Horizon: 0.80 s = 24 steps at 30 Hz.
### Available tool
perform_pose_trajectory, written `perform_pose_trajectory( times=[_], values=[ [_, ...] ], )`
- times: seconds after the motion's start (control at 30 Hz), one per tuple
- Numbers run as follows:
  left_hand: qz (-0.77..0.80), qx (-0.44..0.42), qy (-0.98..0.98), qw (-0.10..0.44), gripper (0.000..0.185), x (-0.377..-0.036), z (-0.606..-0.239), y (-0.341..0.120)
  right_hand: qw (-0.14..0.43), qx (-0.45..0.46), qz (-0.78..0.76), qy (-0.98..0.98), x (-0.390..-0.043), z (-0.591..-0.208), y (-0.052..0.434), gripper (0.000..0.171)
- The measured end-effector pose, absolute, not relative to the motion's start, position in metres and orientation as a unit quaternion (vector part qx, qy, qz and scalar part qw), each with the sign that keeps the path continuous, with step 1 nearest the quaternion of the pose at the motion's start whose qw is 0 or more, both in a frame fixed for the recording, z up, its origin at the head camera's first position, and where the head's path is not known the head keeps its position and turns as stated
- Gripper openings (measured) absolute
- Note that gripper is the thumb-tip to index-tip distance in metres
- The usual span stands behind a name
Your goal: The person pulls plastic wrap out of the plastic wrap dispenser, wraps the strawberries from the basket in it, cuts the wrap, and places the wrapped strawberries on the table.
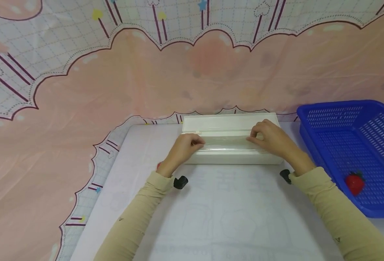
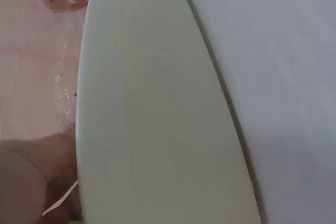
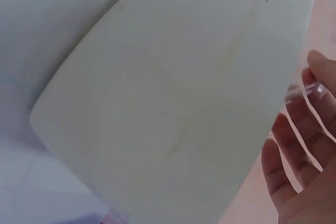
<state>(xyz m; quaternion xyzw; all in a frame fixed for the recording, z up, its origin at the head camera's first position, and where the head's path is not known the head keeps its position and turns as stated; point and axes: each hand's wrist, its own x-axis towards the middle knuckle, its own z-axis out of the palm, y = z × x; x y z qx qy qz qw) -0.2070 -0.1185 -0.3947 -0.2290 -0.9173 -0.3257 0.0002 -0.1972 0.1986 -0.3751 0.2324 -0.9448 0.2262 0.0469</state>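
Observation:
A long white cling film dispenser (image 1: 232,157) lies across the table, its lid (image 1: 228,123) tipped back. Clear cling film (image 1: 224,143) spans its opening, wrinkled and shiny in the left wrist view. At the left end, my left hand (image 1: 185,148) pinches the film's edge between thumb and fingers. My right hand (image 1: 272,139) pinches it near the right end, other fingers loosely bent. From the right wrist, a strip of film (image 3: 310,92) shows at the thumb and index finger of the right hand (image 3: 310,177). The box's front wall (image 2: 157,98) fills most of the left wrist view.
To the right stands a blue plastic basket (image 1: 321,159) with a strawberry (image 1: 354,183) in it. A small red thing (image 1: 159,165) peeks out behind the left wrist, mostly hidden. A white sheet (image 1: 231,217) covers the table; a patterned pink cloth (image 1: 166,83) hangs behind.

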Motion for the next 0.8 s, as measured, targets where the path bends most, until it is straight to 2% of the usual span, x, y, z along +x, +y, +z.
perform_pose_trajectory(
  times=[0.17, 0.33, 0.53, 0.8],
  values=[
    [-0.299, -0.227, -0.926, 0.027, 0.015, -0.205, -0.393, -0.126, 0.036, 0.233, 0.224, -0.946, -0.196, -0.371, 0.203, 0.019],
    [-0.304, -0.219, -0.926, 0.041, 0.014, -0.206, -0.391, -0.131, 0.0, 0.237, 0.209, -0.949, -0.193, -0.366, 0.21, 0.022],
    [-0.32, -0.195, -0.926, 0.036, 0.012, -0.208, -0.387, -0.14, -0.036, 0.26, 0.192, -0.946, -0.191, -0.362, 0.218, 0.023],
    [-0.339, -0.18, -0.923, 0.035, 0.012, -0.209, -0.384, -0.151, -0.036, 0.281, 0.189, -0.94, -0.193, -0.36, 0.231, 0.021]
  ],
)
